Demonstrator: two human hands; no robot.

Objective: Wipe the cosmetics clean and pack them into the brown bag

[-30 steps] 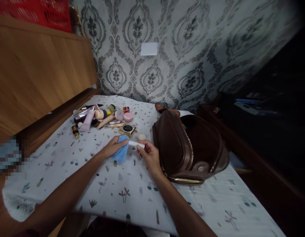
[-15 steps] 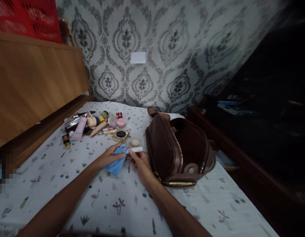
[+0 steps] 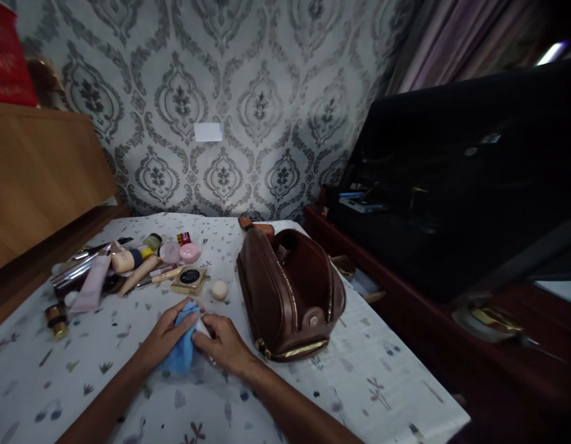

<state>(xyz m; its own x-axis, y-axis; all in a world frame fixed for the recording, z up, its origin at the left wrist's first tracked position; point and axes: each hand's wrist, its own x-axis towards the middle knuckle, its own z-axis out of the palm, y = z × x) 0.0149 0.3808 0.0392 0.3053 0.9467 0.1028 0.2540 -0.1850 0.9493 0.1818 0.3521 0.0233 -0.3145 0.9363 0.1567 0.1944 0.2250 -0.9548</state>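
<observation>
On the desk [image 3: 29, 376], far left: gold-ended vial [image 3: 57, 320], lying just apart from the heaped cosmetics.
Pink tube [image 3: 92, 285]: lying aslant in that heap.
Tan bottle [image 3: 124, 261]: on its side, to the right of the pink tube.
Left hand [image 3: 168, 330]: fingers narrow, holding a blue cloth [image 3: 179, 357].
Cloth: bunched at the top, hanging below the left hand.
Compact [image 3: 189, 279]: flat on the desk, beyond the hands.
White tube [image 3: 202, 326]: between the hands, mostly covered by fingers; cannot tell how much touches the cloth.
Cream disc [image 3: 219, 290]: near the compact, beyond the right hand.
Right hand [image 3: 225, 341]: fingers curled around the white tube.
Brown bag [image 3: 290, 296]: unzipped, gaping, to the right of both hands.
Black case [image 3: 433, 185]: far right, past the desk.
</observation>
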